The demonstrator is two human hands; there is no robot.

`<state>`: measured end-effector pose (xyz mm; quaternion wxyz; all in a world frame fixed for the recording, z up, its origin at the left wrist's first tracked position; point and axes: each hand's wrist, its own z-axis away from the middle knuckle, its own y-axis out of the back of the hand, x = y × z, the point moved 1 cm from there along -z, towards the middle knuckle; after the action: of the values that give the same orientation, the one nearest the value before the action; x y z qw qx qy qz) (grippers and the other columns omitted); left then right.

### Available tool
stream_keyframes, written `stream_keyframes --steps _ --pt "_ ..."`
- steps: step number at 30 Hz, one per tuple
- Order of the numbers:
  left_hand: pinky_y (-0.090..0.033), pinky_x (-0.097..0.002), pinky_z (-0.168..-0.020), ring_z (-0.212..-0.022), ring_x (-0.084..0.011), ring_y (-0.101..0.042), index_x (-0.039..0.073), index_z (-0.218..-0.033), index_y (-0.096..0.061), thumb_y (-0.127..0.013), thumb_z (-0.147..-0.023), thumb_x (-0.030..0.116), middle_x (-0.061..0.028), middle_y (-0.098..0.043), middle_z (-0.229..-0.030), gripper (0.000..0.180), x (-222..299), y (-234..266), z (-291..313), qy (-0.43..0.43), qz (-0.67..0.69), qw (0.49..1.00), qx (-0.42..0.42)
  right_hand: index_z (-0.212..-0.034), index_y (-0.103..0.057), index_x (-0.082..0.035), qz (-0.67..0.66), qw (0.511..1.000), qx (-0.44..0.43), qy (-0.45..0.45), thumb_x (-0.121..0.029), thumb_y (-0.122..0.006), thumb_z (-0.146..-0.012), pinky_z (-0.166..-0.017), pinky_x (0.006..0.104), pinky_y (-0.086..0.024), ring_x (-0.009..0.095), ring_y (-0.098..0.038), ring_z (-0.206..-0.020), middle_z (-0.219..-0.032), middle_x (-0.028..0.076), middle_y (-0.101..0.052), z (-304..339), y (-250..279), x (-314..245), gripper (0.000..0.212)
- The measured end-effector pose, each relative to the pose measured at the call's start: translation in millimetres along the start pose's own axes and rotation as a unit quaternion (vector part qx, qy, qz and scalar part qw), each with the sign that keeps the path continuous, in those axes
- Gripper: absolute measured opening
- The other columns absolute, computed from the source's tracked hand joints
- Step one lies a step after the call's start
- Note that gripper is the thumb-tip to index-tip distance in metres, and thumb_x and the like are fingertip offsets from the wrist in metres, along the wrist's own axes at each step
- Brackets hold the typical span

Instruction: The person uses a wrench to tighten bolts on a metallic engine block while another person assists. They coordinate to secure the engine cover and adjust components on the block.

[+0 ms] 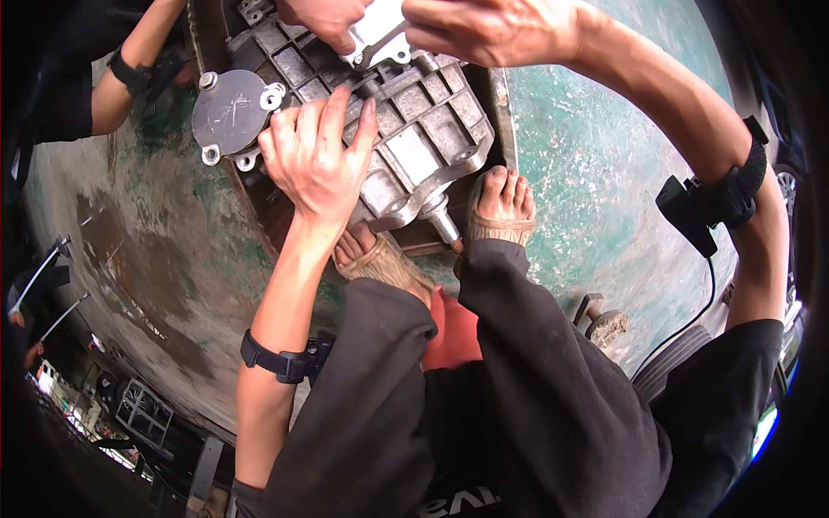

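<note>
A grey cast-metal gearbox housing [414, 151] with a ribbed surface lies between my feet. My left hand [319, 155] rests on its near left part, fingers spread, beside a round grey cover plate [229, 112] with bolt lugs. At the far end my right hand [488, 30] is closed, its fingers curled next to a pale metal plate [380, 30] with bolt holes. What those fingers hold, if anything, is hidden. Another person's hand [326, 17] reaches in from the top edge and touches the plate from the left.
The housing sits in a dark metal tray [509, 121]. A shaft [445, 226] sticks out of the housing toward me, between my sandalled feet [505, 207]. The other person's arm [142, 52] is at upper left. A rusty metal part [604, 324] lies on the worn green floor [596, 173].
</note>
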<state>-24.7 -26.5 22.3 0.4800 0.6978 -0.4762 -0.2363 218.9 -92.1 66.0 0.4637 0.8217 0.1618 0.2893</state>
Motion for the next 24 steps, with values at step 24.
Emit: stream_keyframes --steps 24 --pt "-0.038 -0.0368 -0.074 -0.082 -0.0193 -0.061 0.010 -0.099 -0.074 -0.071 -0.087 0.025 -0.0009 -0.066 -0.085 0.020 7 -20 -7 0.024 0.005 1.000 -0.002 -0.101 -0.065 -0.005 0.103 0.728 -0.189 -0.651 -0.012 -0.064 -0.085 -0.077 0.0443 -0.056 0.034 -0.071 -0.082 -0.084 0.013 -0.072 34 -21 -237 0.017"
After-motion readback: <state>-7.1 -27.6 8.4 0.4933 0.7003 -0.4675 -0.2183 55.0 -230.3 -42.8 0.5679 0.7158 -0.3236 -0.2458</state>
